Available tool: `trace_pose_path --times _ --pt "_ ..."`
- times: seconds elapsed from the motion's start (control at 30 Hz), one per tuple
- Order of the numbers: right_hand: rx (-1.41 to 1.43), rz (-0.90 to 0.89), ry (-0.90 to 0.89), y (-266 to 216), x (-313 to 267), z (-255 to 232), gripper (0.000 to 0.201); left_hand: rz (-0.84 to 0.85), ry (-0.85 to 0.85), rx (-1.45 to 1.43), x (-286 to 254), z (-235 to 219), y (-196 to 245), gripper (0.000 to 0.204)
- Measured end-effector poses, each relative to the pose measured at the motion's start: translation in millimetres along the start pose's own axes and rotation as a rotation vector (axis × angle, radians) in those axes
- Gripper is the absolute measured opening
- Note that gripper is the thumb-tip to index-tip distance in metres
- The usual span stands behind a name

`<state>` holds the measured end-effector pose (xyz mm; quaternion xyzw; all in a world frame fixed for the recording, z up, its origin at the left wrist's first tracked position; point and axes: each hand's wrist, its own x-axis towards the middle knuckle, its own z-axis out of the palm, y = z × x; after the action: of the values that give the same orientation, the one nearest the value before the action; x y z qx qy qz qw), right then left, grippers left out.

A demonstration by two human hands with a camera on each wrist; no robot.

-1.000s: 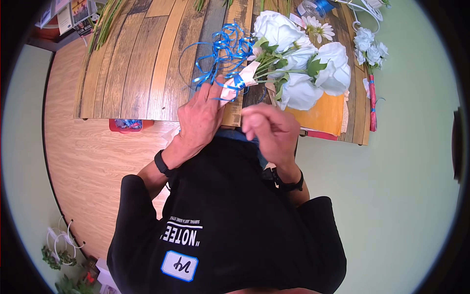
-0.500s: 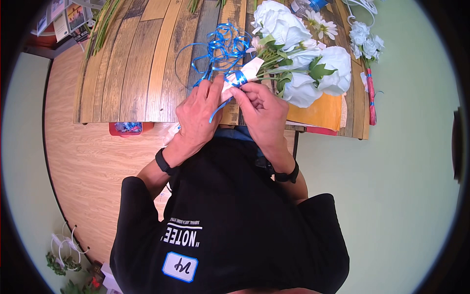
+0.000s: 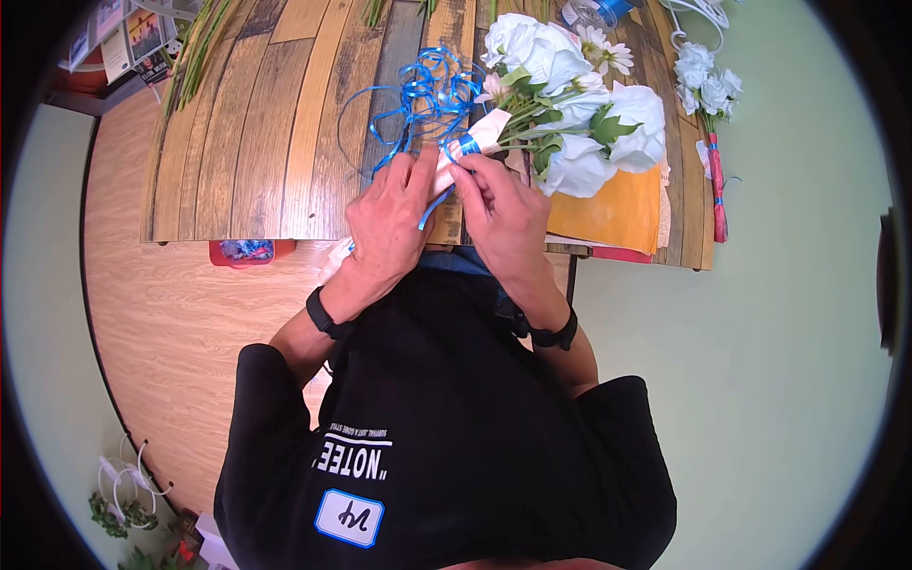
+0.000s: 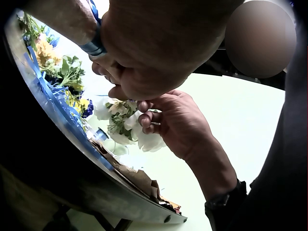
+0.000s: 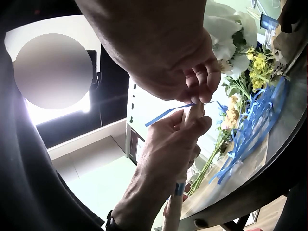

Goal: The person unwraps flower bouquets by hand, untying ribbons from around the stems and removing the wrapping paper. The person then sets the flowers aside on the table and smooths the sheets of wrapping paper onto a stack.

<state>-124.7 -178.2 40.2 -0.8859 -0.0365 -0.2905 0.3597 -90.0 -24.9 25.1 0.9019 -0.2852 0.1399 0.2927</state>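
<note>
A bouquet of large white flowers (image 3: pixel 579 119) lies over the table's near edge, its stems bound in pale wrapping (image 3: pixel 489 130). My left hand (image 3: pixel 388 214) grips the wrapped handle, which shows between its fingers and thumb in the right wrist view. Around the wrapping's upper part runs a band of blue ribbon (image 3: pixel 469 144); a short ribbon tail (image 5: pixel 163 117) sticks out between my hands. My right hand (image 3: pixel 510 204) pinches the ribbon at the wrapping with thumb and fingertips, just below the blooms. From the left wrist, the right hand (image 4: pixel 180 125) shows with its fingers bent.
Loose blue ribbon (image 3: pixel 437 90) lies tangled beyond my left hand. An orange sheet (image 3: pixel 608 211) lies right of the bouquet, with a ribbon spool (image 3: pixel 603 11) farther back. A smaller white bouquet (image 3: pixel 708 85) rests at the right edge. A red bin (image 3: pixel 252 253) stands below the table.
My right hand has come in from the near side to the wrapping and now pinches the ribbon there. The ribbon tail hangs lower between the hands; the left hand keeps its grip.
</note>
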Motion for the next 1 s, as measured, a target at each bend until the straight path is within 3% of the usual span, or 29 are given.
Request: trace_pose_path --times 0.07,0.13,0.17,0.23,0.37,0.43,0.47,0.53,0.6,0.67,0.77,0.9,0.97,1.0 --pt "-0.018 -0.007 -0.030 2 0 -3 0.012 0.004 -0.006 0.004 0 0 1 0.070" --pt "0.246 0.205 -0.153 1 -1 -5 0.010 -0.025 -0.005 -0.053 0 0 0 0.064" --pt "0.247 0.204 -0.153 2 -3 -7 0.010 -0.024 -0.005 -0.052 1 0 1 0.064" --pt "0.582 0.379 -0.196 5 -8 -9 0.008 -0.122 -0.001 -0.256 4 -1 1 0.049" --pt "0.854 0.468 -0.192 12 -13 -19 0.010 -0.189 -0.011 -0.531 11 2 -8 0.034" --pt "0.956 0.517 -0.078 21 -15 -19 0.012 -0.300 -0.125 -0.809 11 2 -11 0.029" --pt "0.986 0.534 -0.051 24 -17 -20 0.015 -0.296 -0.128 -0.808 12 -2 -12 0.029" --pt "1.008 0.555 0.015 25 -18 -23 0.014 -0.689 -0.447 -1.140 14 -13 -14 0.031" --pt "1.027 0.576 0.082 27 -17 -24 0.014 -0.645 -0.486 -1.294 12 -12 -16 0.034" --pt "1.088 0.770 0.146 33 -11 -22 0.015 -0.596 -0.527 -1.449 10 -12 -13 0.037" --pt "1.143 0.903 0.123 32 -2 -21 0.016 -0.523 -0.632 -1.674 7 -13 -7 0.043" --pt "0.877 0.894 0.024 12 1 -30 0.022 -0.484 -0.697 -1.723 9 -17 -6 0.046" --pt "0.789 0.652 0.224 5 -12 -27 0.020 -0.495 -0.631 -1.631 11 -16 -5 0.046" --pt "0.790 0.653 0.221 2 -14 -25 0.020 -0.497 -0.628 -1.631 12 -15 -4 0.046"
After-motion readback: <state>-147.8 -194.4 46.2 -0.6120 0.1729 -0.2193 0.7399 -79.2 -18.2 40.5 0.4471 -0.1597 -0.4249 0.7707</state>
